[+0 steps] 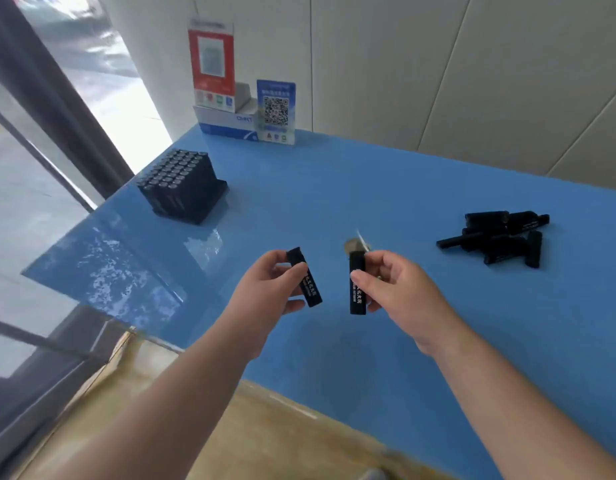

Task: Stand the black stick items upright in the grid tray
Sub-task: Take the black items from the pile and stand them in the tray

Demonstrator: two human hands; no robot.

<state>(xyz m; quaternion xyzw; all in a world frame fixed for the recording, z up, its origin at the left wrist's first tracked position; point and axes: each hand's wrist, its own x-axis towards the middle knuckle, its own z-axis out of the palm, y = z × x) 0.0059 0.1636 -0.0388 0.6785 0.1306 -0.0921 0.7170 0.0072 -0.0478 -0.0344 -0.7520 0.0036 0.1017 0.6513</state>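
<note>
Each of the hands, left and right, pinches one stick over the counter, so it looks mid-carry, and next they'd need to swing left to the nearly full tray, pile still waiting.

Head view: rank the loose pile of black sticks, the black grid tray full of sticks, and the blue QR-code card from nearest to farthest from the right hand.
From the right hand:
1. Loose pile of black sticks, lying on the blue table to its right.
2. Black grid tray full of sticks, far left of the table, beyond the left hand.
3. Blue QR-code card, standing at the back wall.
</note>
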